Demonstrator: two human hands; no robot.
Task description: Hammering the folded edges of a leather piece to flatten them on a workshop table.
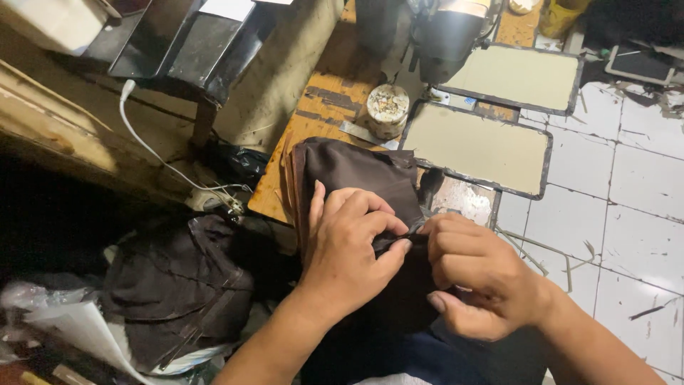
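Note:
A piece of dark brown fabric [356, 171] lies over the near edge of a worn wooden sewing table [320, 107] and hangs down toward my lap. My left hand [349, 249] rests on the cloth and pinches its edge with thumb and fingers. My right hand [474, 274] meets it from the right and pinches the same edge, fingertips almost touching the left thumb. What lies between the fingertips is too small to make out.
A sewing machine [445, 32] stands at the back of the table, with a round patterned tin [387, 110] in front and two beige panels [477, 146] to its right. More dark fabric [178, 285] is piled at lower left. White floor tiles [634, 185] lie at right.

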